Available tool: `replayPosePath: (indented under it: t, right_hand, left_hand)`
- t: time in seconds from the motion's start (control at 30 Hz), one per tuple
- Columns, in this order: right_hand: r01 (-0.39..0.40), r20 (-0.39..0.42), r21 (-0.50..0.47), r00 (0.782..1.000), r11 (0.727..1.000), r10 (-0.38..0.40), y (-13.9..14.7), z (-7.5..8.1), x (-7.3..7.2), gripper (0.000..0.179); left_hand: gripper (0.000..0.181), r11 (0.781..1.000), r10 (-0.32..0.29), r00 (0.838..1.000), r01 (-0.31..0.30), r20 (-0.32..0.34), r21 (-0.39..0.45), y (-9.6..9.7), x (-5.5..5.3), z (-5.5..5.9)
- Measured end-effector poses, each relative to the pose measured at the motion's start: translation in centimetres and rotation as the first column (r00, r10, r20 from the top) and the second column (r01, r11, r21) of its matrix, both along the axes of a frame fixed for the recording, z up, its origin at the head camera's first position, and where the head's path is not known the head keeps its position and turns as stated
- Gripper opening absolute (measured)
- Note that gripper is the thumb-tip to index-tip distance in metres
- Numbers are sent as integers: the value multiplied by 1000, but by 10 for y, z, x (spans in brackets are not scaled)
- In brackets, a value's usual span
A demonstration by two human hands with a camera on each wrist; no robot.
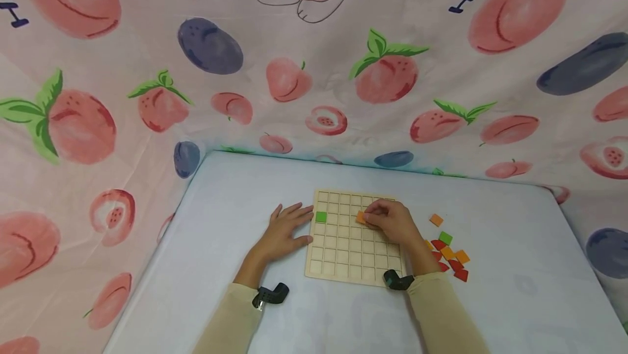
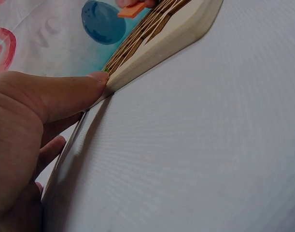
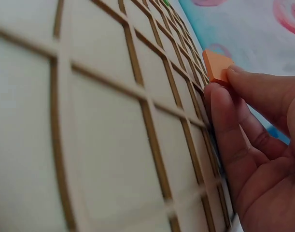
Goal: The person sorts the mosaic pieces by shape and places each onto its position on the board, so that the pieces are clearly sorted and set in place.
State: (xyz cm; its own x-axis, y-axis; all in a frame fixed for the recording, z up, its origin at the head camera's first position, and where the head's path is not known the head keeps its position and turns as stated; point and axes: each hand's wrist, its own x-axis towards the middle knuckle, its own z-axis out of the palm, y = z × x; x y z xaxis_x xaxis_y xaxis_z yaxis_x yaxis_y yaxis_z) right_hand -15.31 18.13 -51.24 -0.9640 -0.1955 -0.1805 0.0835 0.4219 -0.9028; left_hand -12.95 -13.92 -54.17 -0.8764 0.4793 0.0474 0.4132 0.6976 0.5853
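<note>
A wooden grid board lies on the table, with a green square tile in a cell near its left edge. My right hand pinches an orange square tile between thumb and fingers, just over the upper middle of the board. The head view shows that orange tile partly covered by the fingertips. At the board's left side my left hand lies with fingers spread, and its thumb touches the board's edge in the left wrist view.
Right of the board, partly behind the right forearm, lies a loose group of red pieces, orange tiles and a green tile. One orange tile lies apart, farther back. A fruit-print cloth hangs behind the white table.
</note>
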Motion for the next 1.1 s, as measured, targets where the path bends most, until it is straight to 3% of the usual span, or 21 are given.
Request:
replayPosePath:
  t: [0.23, 0.63, 0.8, 1.1]
  right_hand:
    - [-31, -6, -88, 1000, 996, 31, -22, -2, -5, 15]
    - [-57, 2, -151, 998, 987, 57, -53, -14, -15, 21]
    - [-13, 38, -94, 999, 996, 16, -60, -13, -17, 16]
    - [-28, 12, 12, 1000, 1000, 28, -63, -14, -17, 13]
  left_hand:
    - [64, 1000, 0, 1000, 0, -2, 3, 1, 1, 0]
    - [64, 1000, 7, 1000, -7, 6, -14, 0, -1, 0]
    - [64, 1000, 3, 1000, -3, 12, -10, 1, 0, 1]
    - [64, 1000, 3, 1000, -3, 11, -8, 0, -1, 0]
